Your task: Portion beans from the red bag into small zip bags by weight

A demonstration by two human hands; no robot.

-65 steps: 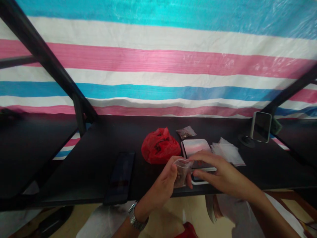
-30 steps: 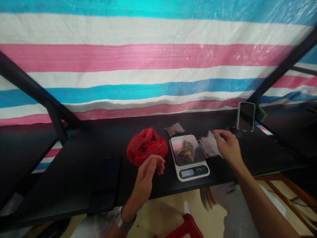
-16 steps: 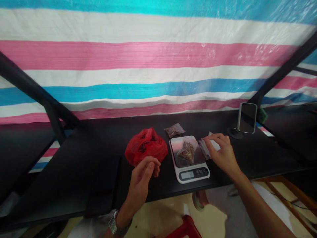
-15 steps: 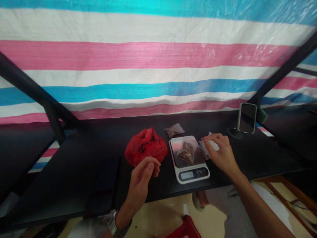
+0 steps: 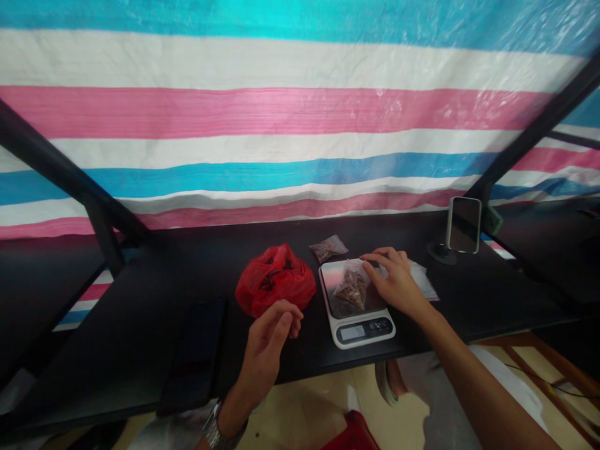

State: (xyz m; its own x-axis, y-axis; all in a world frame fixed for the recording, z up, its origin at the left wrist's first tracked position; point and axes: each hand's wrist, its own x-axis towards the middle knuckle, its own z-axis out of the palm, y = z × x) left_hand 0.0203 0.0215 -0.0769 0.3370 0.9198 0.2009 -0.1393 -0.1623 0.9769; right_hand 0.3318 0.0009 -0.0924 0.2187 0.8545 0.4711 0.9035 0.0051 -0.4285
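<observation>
A kitchen scale (image 5: 334, 306) with a white body and steel plate stands on the black table. On its plate lies a small clear bag of brown dried pieces (image 5: 352, 289). My right hand (image 5: 394, 280) hovers over the plate's right side, thumb and forefinger slightly apart at the bag's upper corner. My left hand (image 5: 268, 340) is held with curled fingers in front of a red plastic bag (image 5: 276, 281), and nothing shows in it. Behind the scale lies another filled clear bag (image 5: 329, 249). Flat clear bags (image 5: 424, 281) lie partly hidden behind my right hand.
A phone (image 5: 464, 225) stands on a round-based holder at the right. A dark flat object (image 5: 194, 356) lies near the table's front left. Striped sheeting (image 5: 281, 112) hangs behind the table (image 5: 164, 262), between slanted black bars. A red stool (image 5: 351, 432) is below.
My right hand has moved left from the flat bags to the filled bag on the scale, uncovering more of the flat bags. My left hand has stayed nearly still.
</observation>
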